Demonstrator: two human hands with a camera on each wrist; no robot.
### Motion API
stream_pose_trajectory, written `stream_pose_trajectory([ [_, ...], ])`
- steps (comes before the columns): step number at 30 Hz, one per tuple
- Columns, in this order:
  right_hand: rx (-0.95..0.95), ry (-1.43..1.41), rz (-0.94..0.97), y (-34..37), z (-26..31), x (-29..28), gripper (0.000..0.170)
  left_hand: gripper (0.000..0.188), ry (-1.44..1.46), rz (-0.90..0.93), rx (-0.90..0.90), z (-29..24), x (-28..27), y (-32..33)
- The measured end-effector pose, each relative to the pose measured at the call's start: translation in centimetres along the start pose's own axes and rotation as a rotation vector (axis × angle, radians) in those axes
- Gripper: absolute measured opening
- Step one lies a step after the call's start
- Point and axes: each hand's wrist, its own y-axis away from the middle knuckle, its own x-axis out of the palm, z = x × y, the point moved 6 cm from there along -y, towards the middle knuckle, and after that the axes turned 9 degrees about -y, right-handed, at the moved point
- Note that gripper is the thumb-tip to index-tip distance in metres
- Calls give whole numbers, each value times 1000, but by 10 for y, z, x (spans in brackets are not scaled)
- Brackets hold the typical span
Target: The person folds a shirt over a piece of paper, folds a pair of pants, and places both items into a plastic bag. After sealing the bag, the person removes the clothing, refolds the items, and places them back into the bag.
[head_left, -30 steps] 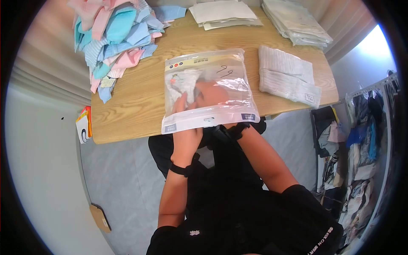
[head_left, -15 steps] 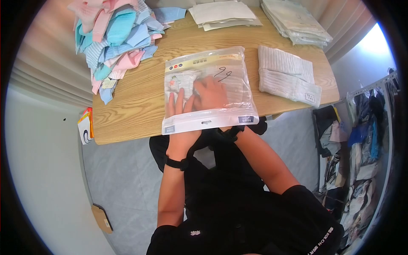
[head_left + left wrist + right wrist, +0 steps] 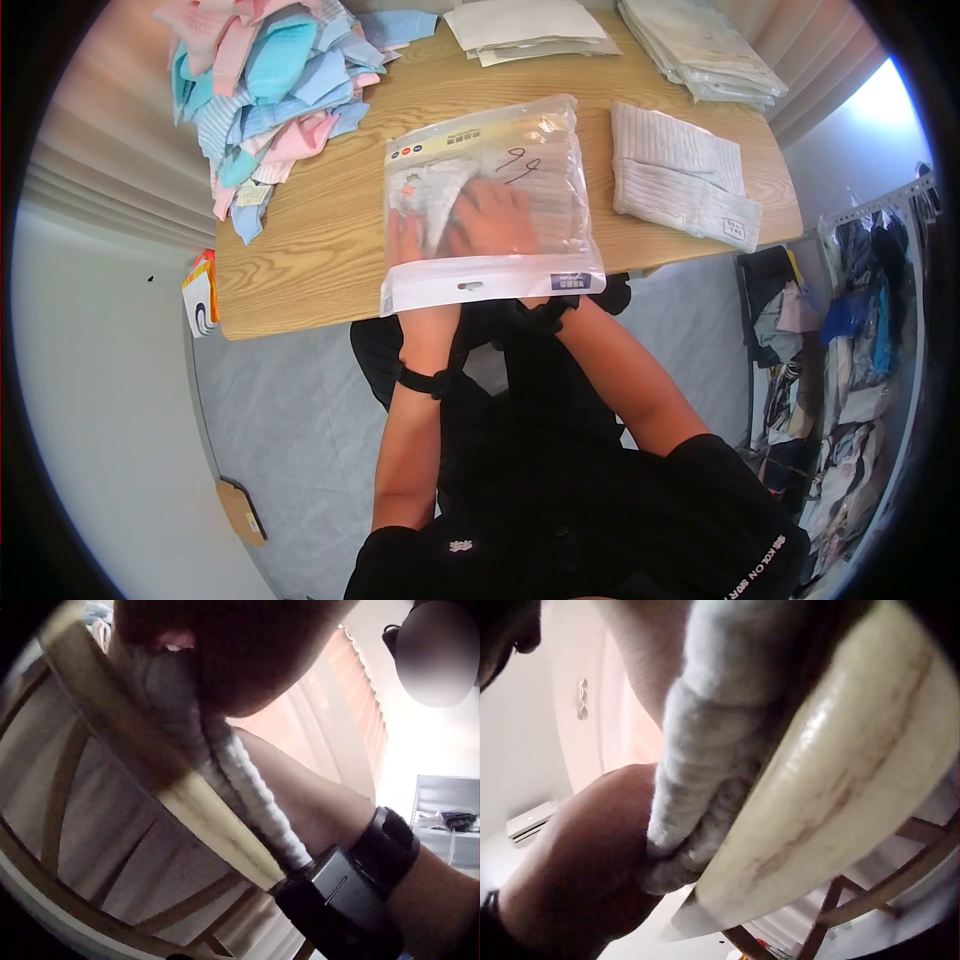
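Observation:
On the table lies a clear zip bag (image 3: 560, 215), its white header strip (image 3: 420, 283) toward the person and "99" handwritten on its film. Both hands reach in under that strip and show through the film. Inside is a white ribbed garment (image 3: 440, 195) with a small coloured motif at its upper left. My left hand (image 3: 405, 240) rests at the garment's left side, fingers extended. My right hand (image 3: 495, 215) lies over its middle, fingers loosely spread. Thick folded fabric (image 3: 705, 735) stands beside the table edge in the right wrist view; the fingertips are hidden there.
Pastel clothes (image 3: 270, 110) are heaped at the back left of the wooden table (image 3: 300, 260). White sheets (image 3: 530, 30) and a stack of clear bags (image 3: 700, 50) lie along the back. A folded white ribbed garment (image 3: 680, 170) sits at the right. Clothes shelves (image 3: 840, 350) stand beyond.
The right hand, partly veiled by glare earlier, now shows spread over the garment. The left hand shifted left, and its fingers moved closer together. The bag's far edge has risen slightly away from the person.

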Motion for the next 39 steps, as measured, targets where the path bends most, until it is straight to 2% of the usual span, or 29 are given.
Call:
stream_pose_trajectory([
  [4, 38, -90, 9, -1, -4, -1, 54, 51, 224, -57, -85, -1, -4, -6],
  [7, 198, -187, 113, -3, -7, -4, 68, 49, 561, -180, -276, 2, -6, 4],
  [10, 130, -59, 45, 1, -5, -1, 75, 50, 287, -119, 4, -14, -15, -2],
  [11, 96, -28, -5, 2, -8, 5, 76, 57, 141, -86, 85, -21, -17, -6],
  [13, 29, 37, -103, -2, -13, 13, 78, 59, 131, -72, 66, -17, -9, -4],
  [16, 317, -194, 158, -7, -30, 18, 64, 62, -27, -26, 48, -11, 5, -2],
  [19, 406, -102, 248, -12, -23, 9, 50, 63, -209, 52, 54, -14, 6, 1],
  [23, 270, -33, 124, -10, -18, 10, 38, 65, -448, 191, 50, -9, 11, -8],
  [26, 192, -7, 69, -4, -19, 10, 34, 66, -584, 269, 133, 8, 30, -6],
  [29, 157, 55, -33, -1, -16, 8, 37, 67, -548, 279, -129, -1, 24, -16],
  [32, 192, 92, -31, -4, -10, 4, 43, 64, -509, 270, -217, -4, 22, -22],
  [35, 229, 110, 34, -6, -10, 6, 48, 62, -373, 133, -85, -2, 22, -20],
  [37, 233, 136, 61, -10, -9, 6, 49, 62, -193, 76, 66, 1, 20, -18],
  [39, 174, 93, -9, -6, -13, 8, 53, 63, -84, 70, 157, -5, 15, -14],
])
